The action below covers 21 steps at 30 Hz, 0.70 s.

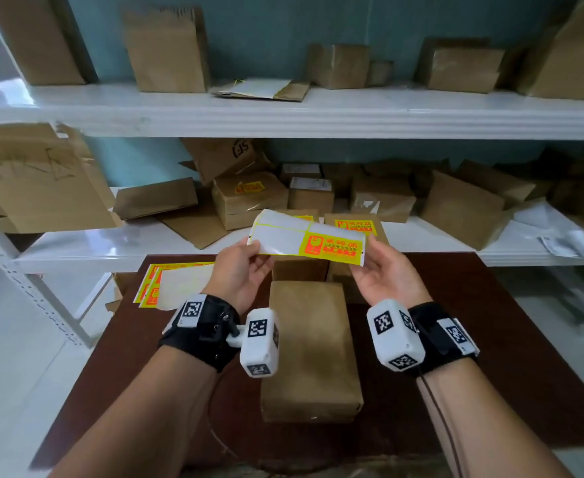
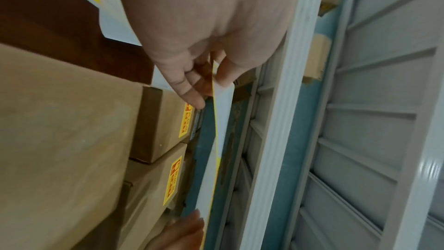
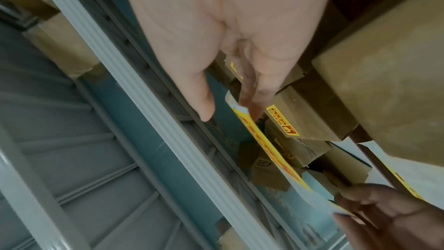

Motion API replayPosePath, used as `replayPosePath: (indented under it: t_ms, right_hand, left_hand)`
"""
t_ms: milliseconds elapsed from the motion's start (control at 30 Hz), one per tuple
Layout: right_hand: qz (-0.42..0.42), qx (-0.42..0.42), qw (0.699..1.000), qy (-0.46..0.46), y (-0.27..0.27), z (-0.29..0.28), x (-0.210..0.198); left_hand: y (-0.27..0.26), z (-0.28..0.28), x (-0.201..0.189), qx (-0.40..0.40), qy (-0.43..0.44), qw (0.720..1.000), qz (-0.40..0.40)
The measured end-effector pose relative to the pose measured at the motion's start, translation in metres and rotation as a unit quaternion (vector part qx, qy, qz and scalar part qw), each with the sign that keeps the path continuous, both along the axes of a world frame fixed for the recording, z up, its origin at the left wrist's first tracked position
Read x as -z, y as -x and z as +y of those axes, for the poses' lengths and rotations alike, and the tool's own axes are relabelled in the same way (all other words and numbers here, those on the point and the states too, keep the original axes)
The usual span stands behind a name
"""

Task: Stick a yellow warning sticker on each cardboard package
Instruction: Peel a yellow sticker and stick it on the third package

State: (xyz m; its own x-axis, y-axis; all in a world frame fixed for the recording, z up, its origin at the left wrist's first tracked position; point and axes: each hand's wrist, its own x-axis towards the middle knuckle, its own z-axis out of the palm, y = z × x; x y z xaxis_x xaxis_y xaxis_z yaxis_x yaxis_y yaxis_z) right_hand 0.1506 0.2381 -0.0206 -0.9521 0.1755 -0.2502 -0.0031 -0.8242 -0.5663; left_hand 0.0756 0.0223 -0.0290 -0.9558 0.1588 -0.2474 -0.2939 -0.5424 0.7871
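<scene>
I hold a sticker sheet [image 1: 283,238] in the air between both hands; it is mostly bare white backing with one yellow warning sticker [image 1: 332,246] at its right end. My left hand [image 1: 258,251] pinches the left end [image 2: 223,121] between thumb and fingers. My right hand [image 1: 366,251] touches the right end from behind with its fingers, and its thumb [image 3: 204,109] stands off the sheet [image 3: 276,159]. Below the hands, a plain brown cardboard package [image 1: 311,353] lies on the dark table [image 1: 490,339] with no sticker showing. Two packages behind it carry yellow stickers [image 2: 185,121] [image 2: 174,180].
A pile of sticker sheets [image 1: 173,284] lies on the table's far left corner. White metal shelving [image 1: 283,112] stands right behind the table, its shelves loaded with cardboard boxes and flattened cartons; one box there bears a yellow sticker [image 1: 249,188].
</scene>
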Motion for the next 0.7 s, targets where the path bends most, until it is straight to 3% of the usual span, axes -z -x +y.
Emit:
replayPosePath:
  t_ms: [67,167,367,500,700]
  right_hand:
    - [-0.008,-0.027,0.999,-0.039,0.002,-0.001,0.008]
    - [-0.003,-0.071,0.982,-0.176,0.005,-0.005,0.017]
    - [-0.008,-0.047,0.938,-0.342,0.012,-0.012,0.015]
    - [0.015,-0.046,0.934,-0.353,0.014,-0.016,0.009]
    - [0.039,-0.034,0.949,-0.311,0.020,-0.020,0.007]
  left_hand:
    - [-0.003,-0.004,0.011,0.009,-0.001,1.000,-0.003]
    - [-0.008,-0.012,0.022,0.027,0.031,0.999,0.012]
    - [-0.012,-0.025,0.009,0.079,0.071,0.991,0.080]
    - [-0.022,-0.023,-0.002,0.095,-0.001,0.990,0.103]
    - [-0.013,-0.029,-0.003,0.089,-0.055,0.992,0.064]
